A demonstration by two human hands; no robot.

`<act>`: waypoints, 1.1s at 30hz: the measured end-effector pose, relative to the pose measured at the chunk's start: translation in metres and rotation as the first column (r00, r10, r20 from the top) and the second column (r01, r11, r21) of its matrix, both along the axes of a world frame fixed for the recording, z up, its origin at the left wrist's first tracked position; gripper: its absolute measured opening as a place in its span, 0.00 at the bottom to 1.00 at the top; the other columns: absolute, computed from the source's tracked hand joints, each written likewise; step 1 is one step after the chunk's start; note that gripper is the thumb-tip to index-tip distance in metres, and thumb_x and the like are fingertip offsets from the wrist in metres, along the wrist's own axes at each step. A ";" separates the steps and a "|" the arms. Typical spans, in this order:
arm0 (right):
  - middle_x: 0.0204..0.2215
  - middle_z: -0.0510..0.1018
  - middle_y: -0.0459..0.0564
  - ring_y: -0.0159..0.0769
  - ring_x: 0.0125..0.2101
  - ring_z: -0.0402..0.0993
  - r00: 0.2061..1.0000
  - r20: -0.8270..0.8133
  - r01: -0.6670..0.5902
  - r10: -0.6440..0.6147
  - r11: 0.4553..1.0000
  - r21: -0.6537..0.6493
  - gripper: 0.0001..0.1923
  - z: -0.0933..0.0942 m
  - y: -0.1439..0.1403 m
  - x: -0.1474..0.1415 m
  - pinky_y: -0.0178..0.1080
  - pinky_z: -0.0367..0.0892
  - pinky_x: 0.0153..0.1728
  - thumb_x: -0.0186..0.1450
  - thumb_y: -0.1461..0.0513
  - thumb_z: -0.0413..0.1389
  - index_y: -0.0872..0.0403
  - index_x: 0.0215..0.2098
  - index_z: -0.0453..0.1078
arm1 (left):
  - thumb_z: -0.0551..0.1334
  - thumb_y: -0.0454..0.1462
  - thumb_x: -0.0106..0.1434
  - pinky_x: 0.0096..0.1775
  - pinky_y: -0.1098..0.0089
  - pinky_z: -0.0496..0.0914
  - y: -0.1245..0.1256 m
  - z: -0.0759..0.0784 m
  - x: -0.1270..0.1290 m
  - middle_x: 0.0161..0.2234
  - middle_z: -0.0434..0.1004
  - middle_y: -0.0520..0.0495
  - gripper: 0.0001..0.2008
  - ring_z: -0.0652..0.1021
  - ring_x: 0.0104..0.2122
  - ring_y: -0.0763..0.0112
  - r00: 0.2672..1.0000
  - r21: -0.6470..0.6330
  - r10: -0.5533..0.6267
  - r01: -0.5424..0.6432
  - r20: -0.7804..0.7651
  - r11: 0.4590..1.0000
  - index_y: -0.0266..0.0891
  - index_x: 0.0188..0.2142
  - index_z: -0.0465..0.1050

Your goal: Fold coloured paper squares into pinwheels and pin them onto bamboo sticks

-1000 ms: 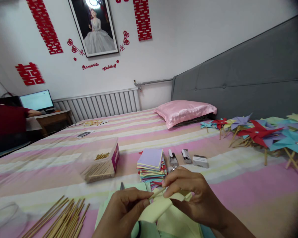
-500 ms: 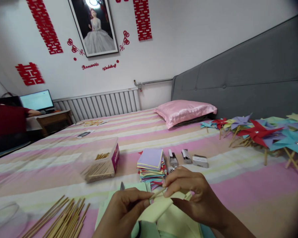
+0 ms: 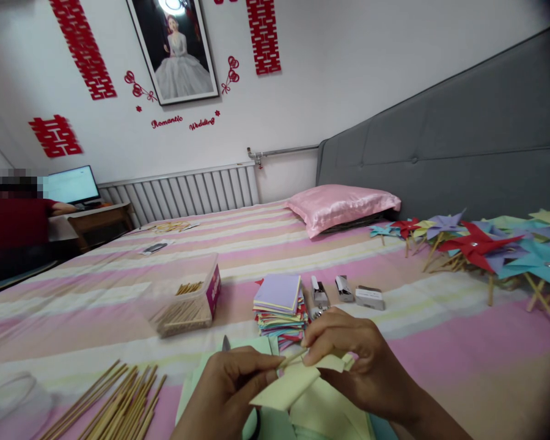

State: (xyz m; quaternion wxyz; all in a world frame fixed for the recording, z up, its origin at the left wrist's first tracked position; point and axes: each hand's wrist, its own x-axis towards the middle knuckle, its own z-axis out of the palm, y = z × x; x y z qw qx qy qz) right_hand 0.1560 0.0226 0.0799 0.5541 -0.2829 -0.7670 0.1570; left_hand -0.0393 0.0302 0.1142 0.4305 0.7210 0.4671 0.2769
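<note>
A pale yellow paper pinwheel [image 3: 286,386] with folded blades is held low in front of me. My left hand [image 3: 229,385] is closed, pinching a thin wooden stick [image 3: 294,356] at the paper's back edge. The fingers of my right hand [image 3: 369,360] are closed on the paper's right part, its thumb underneath. Where stick and paper meet is mostly hidden by my fingers. Beneath my hands lie pale yellow and green paper sheets [image 3: 343,412]. Partly covered by my left hand are scissors [image 3: 226,344], with only a blade tip and a dark handle loop showing.
Ahead stands a stack of coloured paper squares [image 3: 277,288], beside small boxes [image 3: 369,297]. Loose sticks [image 3: 123,406] and a clear plastic box [image 3: 187,315] of sticks lie left. Finished pinwheels [image 3: 474,245] stand right, near a pink pillow [image 3: 343,205]. A person in red [image 3: 13,223] sits far left.
The pinwheel has tilted and turned slightly in my hands, so its front blade points further left and a right blade shows more. Both hands keep nearly the same place.
</note>
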 end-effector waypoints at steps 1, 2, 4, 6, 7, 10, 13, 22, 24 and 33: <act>0.29 0.77 0.48 0.32 0.30 0.73 1.000 -0.002 -0.004 0.004 1.000 0.000 0.06 0.000 0.000 0.000 0.36 0.66 0.32 0.54 0.69 0.58 0.53 0.28 0.73 | 0.61 0.41 0.53 0.28 0.73 0.63 0.000 0.000 0.000 0.26 0.79 0.46 0.11 0.72 0.27 0.69 1.000 0.007 -0.007 0.007 -0.005 1.000 0.43 0.36 0.78; 0.29 0.77 0.48 0.32 0.30 0.73 1.000 -0.004 -0.006 0.006 1.000 -0.001 0.06 0.000 0.000 0.000 0.36 0.66 0.32 0.54 0.69 0.58 0.53 0.29 0.73 | 0.61 0.41 0.54 0.29 0.73 0.63 0.000 0.001 -0.001 0.27 0.79 0.46 0.11 0.72 0.27 0.69 1.000 0.008 -0.013 0.013 -0.009 1.000 0.43 0.36 0.78; 0.29 0.77 0.48 0.32 0.30 0.73 1.000 -0.003 -0.008 0.008 1.000 0.002 0.06 -0.001 0.001 0.001 0.36 0.65 0.33 0.54 0.69 0.58 0.53 0.28 0.73 | 0.61 0.41 0.54 0.29 0.73 0.63 0.000 0.002 -0.001 0.27 0.79 0.46 0.12 0.72 0.28 0.69 0.999 0.011 -0.023 0.024 -0.025 1.000 0.43 0.37 0.77; 0.28 0.78 0.48 0.32 0.30 0.73 1.000 -0.002 -0.006 0.006 1.000 -0.001 0.05 -0.001 0.001 0.001 0.36 0.65 0.33 0.54 0.69 0.58 0.53 0.28 0.73 | 0.60 0.41 0.55 0.30 0.73 0.63 0.001 0.002 -0.001 0.28 0.80 0.46 0.12 0.72 0.28 0.69 0.999 0.019 -0.036 0.037 -0.038 0.999 0.43 0.38 0.77; 0.28 0.78 0.48 0.32 0.30 0.73 1.000 -0.002 -0.007 0.007 1.000 -0.005 0.05 -0.001 0.001 0.001 0.36 0.65 0.33 0.54 0.68 0.58 0.53 0.28 0.73 | 0.60 0.41 0.55 0.30 0.73 0.63 0.001 0.001 -0.001 0.28 0.80 0.46 0.12 0.72 0.28 0.69 0.998 0.025 -0.043 0.044 -0.040 0.999 0.43 0.38 0.77; 0.29 0.78 0.49 0.33 0.30 0.73 1.000 -0.007 -0.018 0.018 1.000 -0.012 0.05 -0.002 0.001 0.001 0.36 0.66 0.32 0.55 0.68 0.58 0.53 0.29 0.73 | 0.60 0.40 0.55 0.30 0.74 0.63 0.001 0.000 -0.001 0.28 0.80 0.47 0.12 0.73 0.28 0.70 0.998 0.037 -0.061 0.062 -0.028 0.997 0.44 0.38 0.76; 0.29 0.78 0.49 0.33 0.30 0.73 1.000 -0.010 -0.020 0.020 1.000 -0.011 0.05 -0.001 0.001 0.001 0.36 0.66 0.32 0.55 0.68 0.57 0.53 0.29 0.73 | 0.60 0.40 0.55 0.29 0.74 0.62 0.001 0.000 0.000 0.27 0.80 0.47 0.11 0.72 0.28 0.70 0.998 0.033 -0.054 0.054 -0.016 0.998 0.44 0.38 0.76; 0.29 0.77 0.49 0.33 0.30 0.72 1.000 -0.022 -0.021 0.021 1.000 -0.006 0.08 0.001 -0.001 -0.001 0.35 0.67 0.32 0.52 0.71 0.57 0.53 0.27 0.72 | 0.61 0.40 0.54 0.28 0.74 0.62 0.001 -0.002 -0.001 0.28 0.80 0.47 0.11 0.72 0.27 0.71 0.998 0.020 -0.057 0.056 0.018 0.998 0.45 0.37 0.76; 0.28 0.77 0.49 0.33 0.30 0.72 1.000 -0.020 -0.022 0.021 1.000 -0.005 0.07 0.002 -0.001 -0.001 0.35 0.67 0.31 0.52 0.70 0.57 0.53 0.27 0.72 | 0.61 0.40 0.54 0.28 0.73 0.62 0.001 -0.002 -0.001 0.27 0.79 0.47 0.11 0.72 0.27 0.71 0.998 0.032 -0.061 0.060 0.014 0.998 0.45 0.37 0.76; 0.29 0.76 0.49 0.33 0.30 0.72 0.999 -0.038 -0.034 0.034 0.999 0.003 0.05 -0.001 0.000 0.000 0.34 0.66 0.31 0.53 0.69 0.57 0.53 0.27 0.71 | 0.60 0.39 0.55 0.28 0.74 0.62 0.001 0.000 0.002 0.27 0.79 0.48 0.11 0.72 0.26 0.72 0.998 0.012 -0.056 0.056 0.024 0.998 0.45 0.37 0.77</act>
